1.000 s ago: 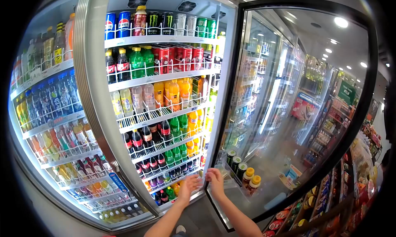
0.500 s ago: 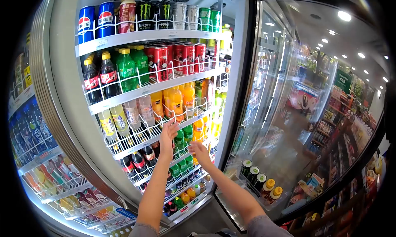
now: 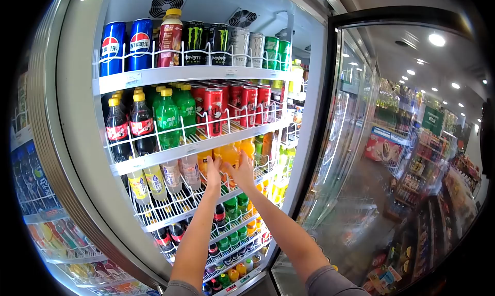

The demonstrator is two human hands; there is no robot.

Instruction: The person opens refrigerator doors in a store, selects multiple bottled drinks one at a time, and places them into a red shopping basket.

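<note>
Both my hands reach into the fridge's middle shelf, among bottles of orange drink. My right hand [image 3: 241, 172] is around the lower part of an orange drink bottle [image 3: 226, 152], thumb on its left side and fingers on its right. Just left of it, my left hand [image 3: 213, 173] points upward with fingers stretched, close beside another orange drink bottle [image 3: 202, 161]. Part of its fingertips blends into the orange behind. The hands hide the bases of these bottles, and the shelf above covers their tops.
A white wire shelf rail [image 3: 178, 209] runs below my hands. Clear-drink bottles [image 3: 154, 182] stand to the left. Above are red cans [image 3: 213, 110], green bottles [image 3: 167, 119] and cola bottles [image 3: 140, 121]. The glass door [image 3: 335, 193] stands open on the right.
Both hands have moved forward from in front of the shelf to the orange drink bottles and come closer together. The right hand has closed around one bottle. The view has tilted upward.
</note>
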